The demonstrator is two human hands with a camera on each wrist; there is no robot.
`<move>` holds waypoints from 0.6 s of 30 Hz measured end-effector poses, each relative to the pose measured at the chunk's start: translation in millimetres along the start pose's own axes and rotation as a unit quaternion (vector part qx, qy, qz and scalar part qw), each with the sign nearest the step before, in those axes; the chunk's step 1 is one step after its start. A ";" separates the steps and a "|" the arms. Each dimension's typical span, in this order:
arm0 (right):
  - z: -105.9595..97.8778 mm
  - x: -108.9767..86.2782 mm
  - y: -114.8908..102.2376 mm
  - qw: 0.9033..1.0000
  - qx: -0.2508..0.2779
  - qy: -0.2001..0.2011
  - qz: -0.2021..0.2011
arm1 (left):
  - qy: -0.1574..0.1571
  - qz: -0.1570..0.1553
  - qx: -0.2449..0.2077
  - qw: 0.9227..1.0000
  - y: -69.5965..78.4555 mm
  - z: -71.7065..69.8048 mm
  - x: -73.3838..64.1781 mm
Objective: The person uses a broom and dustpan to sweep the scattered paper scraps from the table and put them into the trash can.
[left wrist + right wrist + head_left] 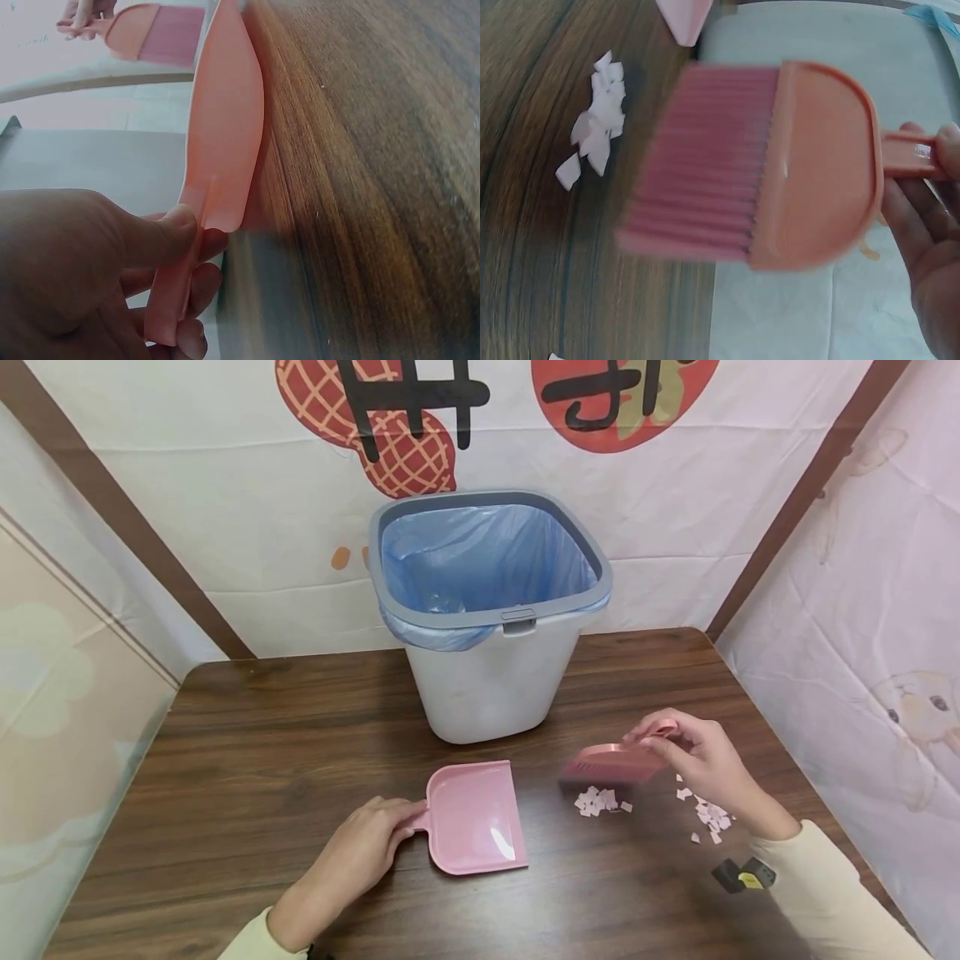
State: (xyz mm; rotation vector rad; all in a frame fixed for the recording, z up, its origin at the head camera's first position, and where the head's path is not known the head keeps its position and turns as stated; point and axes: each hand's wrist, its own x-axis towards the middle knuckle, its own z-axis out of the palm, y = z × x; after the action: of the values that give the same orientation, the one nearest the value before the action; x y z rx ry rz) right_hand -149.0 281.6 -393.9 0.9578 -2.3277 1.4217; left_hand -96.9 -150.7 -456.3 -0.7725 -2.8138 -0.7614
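Dustpan (pixel 472 820), brush (pixel 821 169): gripped
We find left hand (pixel 367 839) fingers pinching the dustpan's handle (pixel 169 296), right hand (pixel 708 764) fingers the brush's; scraps (pixel 596 802) lie near the latter.

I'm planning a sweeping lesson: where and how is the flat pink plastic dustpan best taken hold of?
Probably by its narrow pink handle, from the person's left, where the left hand holds it between thumb and fingers. The handle juts from the rounded back of the dustpan, leaving the straight front edge free toward the small pale scraps.
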 end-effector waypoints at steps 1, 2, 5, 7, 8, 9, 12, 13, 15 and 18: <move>1.0 -0.4 0.7 1.000 -0.014 0.004 -0.012 | -0.001 0.001 -0.001 1.000 0.0 0.0 0.0; 2.2 -0.8 1.8 0.999 -0.027 0.005 -0.021 | -0.003 0.001 -0.001 1.000 0.0 -0.1 -0.2; 5.9 -2.3 5.5 0.998 -0.054 -0.002 -0.038 | -0.007 -0.001 -0.003 1.000 -0.2 -0.1 0.2; 8.2 -3.6 7.5 0.998 -0.059 -0.013 -0.036 | -0.009 -0.003 -0.004 1.000 0.2 -0.3 0.4; 9.2 -4.4 8.4 0.998 -0.055 -0.018 -0.033 | -0.010 -0.004 -0.004 1.000 0.2 -0.2 0.5; 10.0 -5.3 8.9 0.998 -0.054 -0.023 -0.029 | -0.011 -0.005 -0.004 1.000 0.3 -0.1 0.5; 12.0 -7.4 8.2 0.998 -0.048 -0.032 -0.024 | -0.014 -0.008 -0.003 1.000 0.7 0.1 0.6; 12.3 -8.1 7.3 0.998 -0.048 -0.032 -0.023 | -0.014 -0.009 -0.003 1.000 0.5 0.3 0.6; 13.1 -9.3 4.8 0.998 -0.051 -0.024 -0.023 | -0.016 -0.011 -0.002 1.000 0.2 0.5 0.8; 14.7 -11.4 -0.6 0.997 -0.074 0.014 -0.016 | -0.018 -0.012 0.000 1.000 -0.5 0.7 0.5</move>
State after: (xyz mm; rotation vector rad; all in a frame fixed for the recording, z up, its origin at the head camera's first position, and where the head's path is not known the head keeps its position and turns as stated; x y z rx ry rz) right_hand -138.3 273.3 -406.6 0.9228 -2.3472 1.2243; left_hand -97.6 -150.5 -457.0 -0.7600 -2.8599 -0.7579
